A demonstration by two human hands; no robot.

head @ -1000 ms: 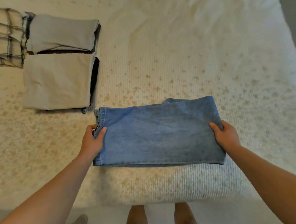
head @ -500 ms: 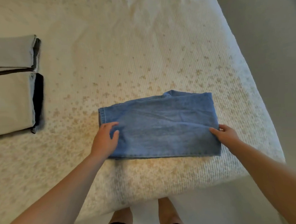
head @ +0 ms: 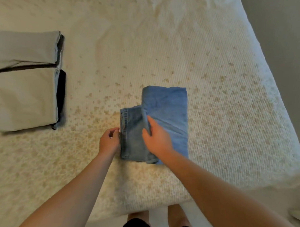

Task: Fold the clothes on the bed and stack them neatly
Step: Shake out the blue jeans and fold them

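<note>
While you stand at the near edge of the bed, your two hands work close together over the jeans, which lie on the cover right in front of you, between your hands and just beyond them. Your left hand sits at the left edge of the denim, fingers loosely curled against the waistband side; you cannot tell from here whether it pinches the cloth or only touches it. Your right hand lies on top of the jeans and grips the free edge of the layer you have folded over, thumb and fingers closed on that flap.

No container holds anything here; everything lies straight on the bed cover.

Folded as they are, the jeans now run with their long axis away from you, near edge toward your legs, far edge pointing up the bed. The right-hand part reaches farther from you than the left, so the far outline is stepped.

Half a second ago the jeans lay as a wide rectangle stretched from left to right, with your hands far apart at its two ends. You have since carried the right end across toward your left hand, and the bundle is about half as wide.

Well to the left of your left hand, and farther off, two folded grey garments lie side by side, dark cloth showing at their right edges.
</note>
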